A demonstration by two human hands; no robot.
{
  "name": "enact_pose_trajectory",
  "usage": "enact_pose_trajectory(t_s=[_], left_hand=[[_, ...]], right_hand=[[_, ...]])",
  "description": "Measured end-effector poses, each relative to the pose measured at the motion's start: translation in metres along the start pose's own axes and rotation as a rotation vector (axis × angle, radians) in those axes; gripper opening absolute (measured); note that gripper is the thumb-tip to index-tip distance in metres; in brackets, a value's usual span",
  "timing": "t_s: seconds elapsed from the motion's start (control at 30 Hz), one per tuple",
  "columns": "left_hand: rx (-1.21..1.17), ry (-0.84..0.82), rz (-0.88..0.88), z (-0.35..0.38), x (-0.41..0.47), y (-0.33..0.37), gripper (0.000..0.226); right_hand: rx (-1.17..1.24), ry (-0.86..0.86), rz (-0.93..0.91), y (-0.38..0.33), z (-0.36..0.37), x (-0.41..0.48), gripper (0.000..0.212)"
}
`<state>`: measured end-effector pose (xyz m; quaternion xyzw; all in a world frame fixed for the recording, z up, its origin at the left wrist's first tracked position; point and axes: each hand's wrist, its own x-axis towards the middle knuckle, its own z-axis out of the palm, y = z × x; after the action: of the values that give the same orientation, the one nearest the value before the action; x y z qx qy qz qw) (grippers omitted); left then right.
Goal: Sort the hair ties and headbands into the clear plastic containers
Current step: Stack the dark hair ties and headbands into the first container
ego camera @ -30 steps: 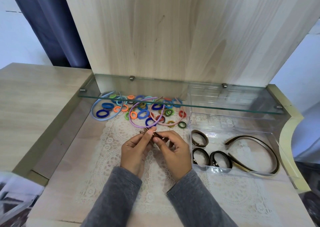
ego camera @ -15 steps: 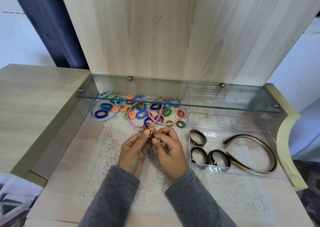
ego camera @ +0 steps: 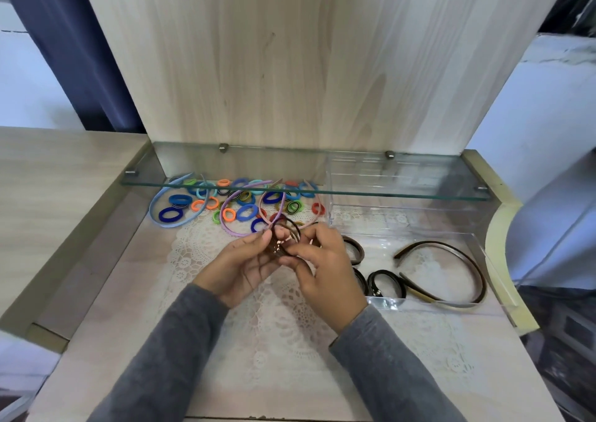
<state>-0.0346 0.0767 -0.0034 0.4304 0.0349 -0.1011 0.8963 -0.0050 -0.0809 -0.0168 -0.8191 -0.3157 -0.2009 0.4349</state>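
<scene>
Above the middle of the lace mat (ego camera: 283, 325), both hands hold a small bunch of brown hair ties (ego camera: 286, 229) off the worktop (ego camera: 113, 325). The left hand (ego camera: 240, 266) pinches its left side between thumb and forefinger. The right hand (ego camera: 322, 266), fingers curled, pinches the end with the metal clasp. The loops' long axis runs away from the person, with the clasp end nearest and the rounded end towards the pile of coloured hair ties (ego camera: 245, 212) under the glass shelf (ego camera: 322, 192). To the right, a clear container (ego camera: 435, 305) holds dark hair ties (ego camera: 387, 284) and a dark headband (ego camera: 451, 255), its open ends pointing left. A second clear container (ego camera: 387, 208) stands just behind. A lilac headband (ego camera: 225, 224) and a blue headband (ego camera: 154, 208) lie among the pile.
</scene>
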Motion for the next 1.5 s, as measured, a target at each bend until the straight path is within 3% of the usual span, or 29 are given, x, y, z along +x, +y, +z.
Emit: enact_pose_trajectory(t_s=[0.13,0.27,0.43,0.57,0.97,1.23,1.5], left_hand=[[0.100,-0.030,-0.118,0.023,0.009,0.022,0.037],[0.462,0.113,-0.187,0.059,0.027,0.029,0.005],[0.926,0.093,-0.265,0.096,0.061,0.011,0.019],[1.203,0.075,-0.270,0.110,0.092,-0.009,0.025],[1.881,0.133,-0.113,0.124,0.120,-0.035,0.024],[2.102,0.165,-0.065,0.139,0.123,-0.047,0.004],[2.179,0.159,-0.029,0.144,0.123,-0.050,0.022]], right_hand=[[-0.151,-0.011,-0.084,-0.004,-0.040,0.009,0.011],[-0.371,-0.024,-0.180,0.006,-0.074,0.014,0.019],[-0.626,-0.083,-0.230,0.030,-0.106,0.006,0.003],[-0.752,-0.129,-0.200,0.048,-0.121,0.000,0.013],[-0.762,-0.367,-0.033,0.076,-0.125,-0.002,0.016],[-0.771,-0.490,0.021,0.080,-0.120,0.004,0.017],[-0.774,-0.541,0.063,0.079,-0.122,0.010,0.008]])
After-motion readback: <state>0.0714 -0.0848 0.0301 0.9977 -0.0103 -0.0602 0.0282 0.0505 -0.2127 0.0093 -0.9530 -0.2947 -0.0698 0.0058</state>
